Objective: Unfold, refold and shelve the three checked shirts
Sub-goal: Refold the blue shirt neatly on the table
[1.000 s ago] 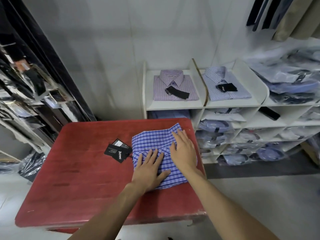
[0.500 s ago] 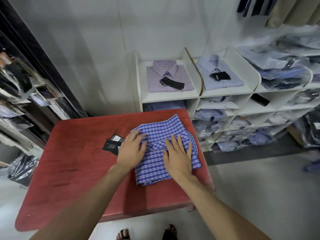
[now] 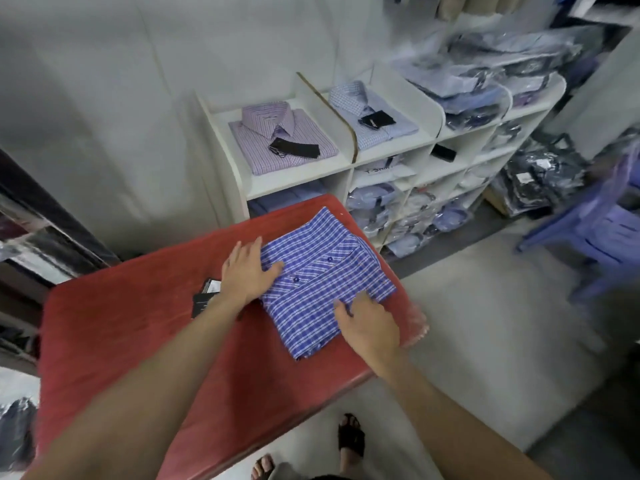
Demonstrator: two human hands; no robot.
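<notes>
A folded blue checked shirt [image 3: 322, 271] lies button side up on the right half of the red table [image 3: 138, 341]. My left hand [image 3: 246, 273] lies flat against the shirt's left edge, with the thumb on the cloth. My right hand [image 3: 369, 323] rests on the shirt's near right corner with straight fingers. A purple checked shirt [image 3: 263, 140] and a light blue checked shirt [image 3: 349, 102] lie folded in two top bays of the white shelf unit [image 3: 298, 183], each with a black tag on it.
A black hang tag [image 3: 202, 301] lies on the table by my left wrist. Bagged shirts fill the lower shelf bays [image 3: 391, 206] and the stack at the right [image 3: 485, 74]. A purple plastic chair [image 3: 599, 230] stands at the right. Bagged garments hang at the left.
My left hand slid from the top of the shirt to its left edge. My right hand drew back to the near right corner. The view tilted and swung right.
</notes>
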